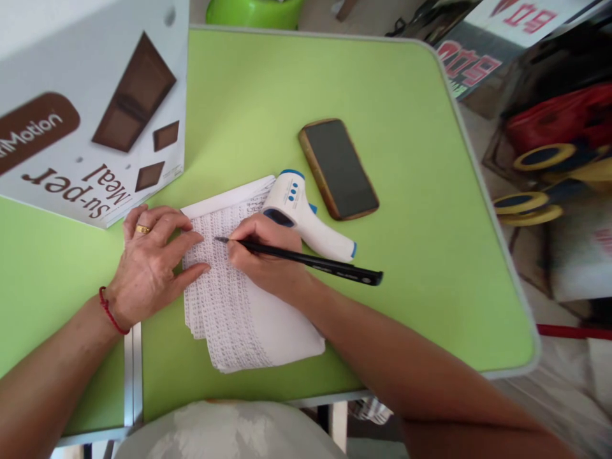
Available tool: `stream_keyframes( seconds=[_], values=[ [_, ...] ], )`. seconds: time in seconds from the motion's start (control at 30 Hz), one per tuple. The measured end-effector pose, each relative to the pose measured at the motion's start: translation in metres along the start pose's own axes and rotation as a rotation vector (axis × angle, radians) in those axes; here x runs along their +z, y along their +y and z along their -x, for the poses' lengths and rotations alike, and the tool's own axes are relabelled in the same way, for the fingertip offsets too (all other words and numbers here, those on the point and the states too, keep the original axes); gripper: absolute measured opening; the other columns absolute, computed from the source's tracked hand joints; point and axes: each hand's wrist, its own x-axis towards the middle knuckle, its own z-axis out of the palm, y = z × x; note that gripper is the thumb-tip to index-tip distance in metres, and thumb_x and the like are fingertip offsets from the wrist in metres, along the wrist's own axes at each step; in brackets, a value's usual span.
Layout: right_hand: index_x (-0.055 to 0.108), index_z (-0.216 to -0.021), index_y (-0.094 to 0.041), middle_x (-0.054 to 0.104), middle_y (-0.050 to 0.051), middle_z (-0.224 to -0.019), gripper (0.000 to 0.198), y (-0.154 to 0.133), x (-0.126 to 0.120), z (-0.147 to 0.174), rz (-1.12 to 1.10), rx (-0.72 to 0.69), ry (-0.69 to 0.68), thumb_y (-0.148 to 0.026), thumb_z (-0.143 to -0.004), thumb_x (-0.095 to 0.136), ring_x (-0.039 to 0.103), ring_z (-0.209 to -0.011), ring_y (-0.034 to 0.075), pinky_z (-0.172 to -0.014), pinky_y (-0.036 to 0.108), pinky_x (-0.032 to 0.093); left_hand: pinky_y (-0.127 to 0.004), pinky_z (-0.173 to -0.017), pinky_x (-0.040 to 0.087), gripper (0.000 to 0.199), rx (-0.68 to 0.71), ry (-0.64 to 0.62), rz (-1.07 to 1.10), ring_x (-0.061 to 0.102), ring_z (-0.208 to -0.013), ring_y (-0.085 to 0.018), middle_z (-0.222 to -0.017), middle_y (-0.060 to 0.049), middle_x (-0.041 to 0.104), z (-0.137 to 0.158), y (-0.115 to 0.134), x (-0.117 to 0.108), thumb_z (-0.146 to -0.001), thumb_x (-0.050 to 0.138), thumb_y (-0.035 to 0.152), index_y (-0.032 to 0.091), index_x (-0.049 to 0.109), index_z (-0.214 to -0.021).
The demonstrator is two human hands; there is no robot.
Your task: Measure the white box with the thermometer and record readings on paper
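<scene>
Slender black pen (335, 264), held over a white stack of densely handwritten paper sheets (291, 328) on a smooth green worktop (406, 127).
Pen gripped near its tip by the right hand (278, 233); left hand (153, 261) grip open, fingertips rested at the sheets' left edge. For even strokes, sheets are best kept flat by the left fingers, pen lightly guided, and the white-and-blue plastic handheld thermometer (318, 231), overlapping the sheets' upper right, left unjostled.

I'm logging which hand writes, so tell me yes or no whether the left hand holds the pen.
No, the right hand grips the black pen, while the left hand lies at the edge of the written paper.
</scene>
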Motion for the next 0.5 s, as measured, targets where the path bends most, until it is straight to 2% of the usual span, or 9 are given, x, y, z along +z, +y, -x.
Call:
stream_keyframes(
  seconds=[0.27,0.5],
  values=[
    [0.049,-0.060,-0.021,0.052,-0.006,-0.051,0.011,0.0012,0.0001,0.0005,0.001,-0.062,-0.005,-0.014,-0.068,0.053,0.044,-0.047,0.008,-0.046,0.022,0.036,-0.053,-0.103,0.034,0.022,-0.037,-0.029,0.022,0.056,-0.110,-0.028,-0.109,-0.004,0.064,0.0003,0.0009,-0.0008,-0.088,0.061,0.046,0.028,0.060,-0.101],
    [0.050,-0.060,-0.021,0.053,-0.006,-0.052,0.011,-0.0013,-0.0018,0.0000,0.005,-0.035,0.004,-0.015,-0.068,0.054,0.046,-0.048,0.008,-0.047,0.023,0.036,-0.054,-0.101,0.035,0.022,-0.013,-0.007,0.027,0.057,-0.109,-0.029,-0.107,-0.005,0.064,0.0000,0.0004,-0.0008,-0.087,0.063,0.043,0.027,0.059,-0.101]
  ],
)
